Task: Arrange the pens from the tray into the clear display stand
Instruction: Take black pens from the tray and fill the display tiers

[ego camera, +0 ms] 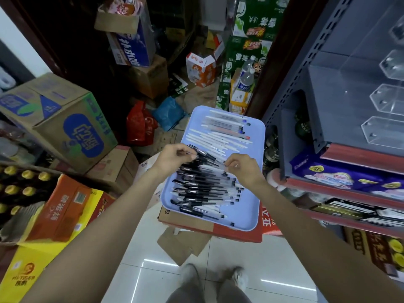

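Observation:
A pale blue tray (255,206) rests on a red carton in front of me. Many black-capped pens (203,186) lie in its near half; white and clear pens (220,136) lie in its far half. My left hand (172,157) pinches the cap end of a black pen (206,155) just above the pile. My right hand (242,168) pinches the other end of that pen. The clear display stand (380,112), with several empty hexagonal tubes, stands on the grey shelf at the right.
A grey metal shelf unit (306,88) stands to the right with purple packets (349,176) below the stand. Cardboard boxes (65,125) crowd the left and back. A crate of bottles (24,184) sits at the left. White floor tiles (240,265) lie underfoot.

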`<action>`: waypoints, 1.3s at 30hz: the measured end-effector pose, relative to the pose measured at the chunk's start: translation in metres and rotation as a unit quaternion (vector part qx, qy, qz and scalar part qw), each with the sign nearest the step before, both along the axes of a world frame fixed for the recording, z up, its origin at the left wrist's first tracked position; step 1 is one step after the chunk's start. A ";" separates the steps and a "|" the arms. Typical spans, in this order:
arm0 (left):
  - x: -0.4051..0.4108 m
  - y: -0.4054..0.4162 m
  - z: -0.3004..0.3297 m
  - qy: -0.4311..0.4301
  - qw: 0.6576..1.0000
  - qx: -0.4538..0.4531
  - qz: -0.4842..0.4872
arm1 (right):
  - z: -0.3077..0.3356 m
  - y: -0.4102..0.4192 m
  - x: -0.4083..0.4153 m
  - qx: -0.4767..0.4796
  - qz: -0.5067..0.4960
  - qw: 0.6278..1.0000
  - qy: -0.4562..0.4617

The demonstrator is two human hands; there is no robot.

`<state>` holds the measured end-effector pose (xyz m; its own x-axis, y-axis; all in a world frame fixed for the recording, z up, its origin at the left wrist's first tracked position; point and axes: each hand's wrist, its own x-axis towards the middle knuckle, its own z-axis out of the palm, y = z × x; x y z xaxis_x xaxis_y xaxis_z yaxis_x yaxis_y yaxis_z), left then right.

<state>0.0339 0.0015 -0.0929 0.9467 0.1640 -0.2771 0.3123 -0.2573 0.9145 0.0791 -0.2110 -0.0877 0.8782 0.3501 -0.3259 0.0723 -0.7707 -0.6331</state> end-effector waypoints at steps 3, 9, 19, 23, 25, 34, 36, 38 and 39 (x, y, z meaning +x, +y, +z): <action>0.005 -0.012 0.021 -0.010 0.991 -0.114 0.073 | 0.026 -0.008 0.000 0.084 -0.015 0.996 -0.022; 0.049 -0.062 0.095 -0.108 0.966 -0.194 0.136 | 0.088 -0.032 0.020 0.185 -0.027 0.980 -0.075; 0.099 -0.218 0.182 -0.205 0.961 -0.187 0.013 | 0.164 -0.150 0.067 0.273 -0.084 0.943 -0.169; 0.127 -0.269 0.210 -0.288 0.945 0.101 -0.117 | 0.207 -0.228 0.090 0.306 -0.078 0.921 -0.229; 0.136 -0.298 0.223 -0.283 0.917 0.204 -0.192 | 0.223 -0.262 0.098 0.323 -0.059 0.913 -0.241; 0.160 -0.354 0.230 -0.292 0.888 0.351 -0.048 | 0.226 -0.354 0.138 0.388 -0.141 0.872 -0.262; 0.163 -0.351 0.225 -0.281 0.884 0.373 -0.023 | 0.221 -0.370 0.150 0.398 -0.187 0.859 -0.263; 0.162 -0.355 0.223 -0.262 0.882 0.389 -0.040 | 0.214 -0.379 0.161 0.385 -0.211 0.862 -0.253; 0.162 -0.359 0.224 -0.256 0.883 0.390 -0.050 | 0.211 -0.380 0.166 0.369 -0.218 0.870 -0.245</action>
<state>0.1959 -0.3577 0.1309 0.9359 0.0239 0.3515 -0.1511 -0.8741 0.4616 0.2449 -0.5907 0.1234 0.9499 -0.0952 0.2976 0.2761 -0.1900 -0.9422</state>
